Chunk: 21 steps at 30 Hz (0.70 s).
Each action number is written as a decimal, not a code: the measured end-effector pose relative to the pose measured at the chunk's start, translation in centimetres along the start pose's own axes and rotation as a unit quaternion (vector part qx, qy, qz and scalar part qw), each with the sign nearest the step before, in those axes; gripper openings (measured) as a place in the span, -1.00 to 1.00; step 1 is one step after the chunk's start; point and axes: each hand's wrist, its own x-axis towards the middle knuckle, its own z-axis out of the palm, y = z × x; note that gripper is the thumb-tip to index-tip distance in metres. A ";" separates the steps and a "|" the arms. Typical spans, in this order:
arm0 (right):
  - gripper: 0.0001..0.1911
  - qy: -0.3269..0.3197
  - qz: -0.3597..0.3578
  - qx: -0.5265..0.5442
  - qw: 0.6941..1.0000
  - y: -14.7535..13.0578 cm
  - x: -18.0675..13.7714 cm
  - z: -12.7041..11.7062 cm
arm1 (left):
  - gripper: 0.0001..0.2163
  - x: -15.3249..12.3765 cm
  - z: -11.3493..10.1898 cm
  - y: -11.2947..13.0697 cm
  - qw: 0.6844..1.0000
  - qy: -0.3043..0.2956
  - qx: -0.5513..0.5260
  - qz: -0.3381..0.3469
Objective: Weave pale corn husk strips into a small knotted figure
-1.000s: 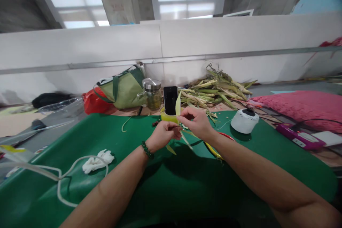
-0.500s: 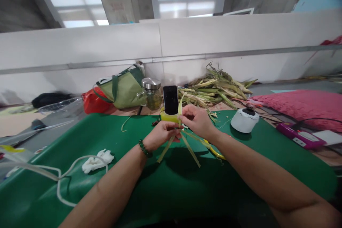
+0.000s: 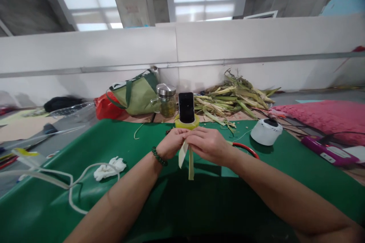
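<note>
My left hand (image 3: 172,143), with a green bead bracelet (image 3: 159,156) at its wrist, is closed on pale green plant strips (image 3: 191,165). My right hand (image 3: 209,144) meets it from the other side, its fingers bent over the same strips. The fingertips of both hands touch, and the spot where the strips are gripped is hidden between them. Two flat ends hang down below the fingers over the green mat (image 3: 159,205). Just beyond the hands a phone (image 3: 186,108) stands upright in a yellow ring (image 3: 186,125) that looks like a tape roll.
Behind the mat lie a heap of dry plant leaves (image 3: 236,95), a lidded glass mug (image 3: 166,102) and a green bag (image 3: 139,95). To the right are a red curved handle (image 3: 246,148), a white spool-like object (image 3: 265,133) and a purple power strip (image 3: 327,150). Crumpled tissue (image 3: 110,169) and a white cable (image 3: 71,193) lie left.
My right hand has come down and turned over the strips, close against my left. The splayed strips now hang together, and the upright one no longer shows. The view has shifted slightly left.
</note>
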 end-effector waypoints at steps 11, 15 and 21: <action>-0.83 0.049 -0.026 -0.017 0.998 0.4 -0.2 -0.3 | -0.76 0.1 0.2 0.1 0.987 0.098 0.023 0.127; -0.80 0.049 -0.025 -0.012 0.998 0.8 -0.4 -0.4 | -0.79 0.2 0.3 0.0 0.984 0.102 0.048 0.135; -0.81 0.068 0.005 0.011 0.998 0.3 -0.3 -0.7 | -0.83 0.2 0.0 0.2 0.970 0.128 0.117 0.168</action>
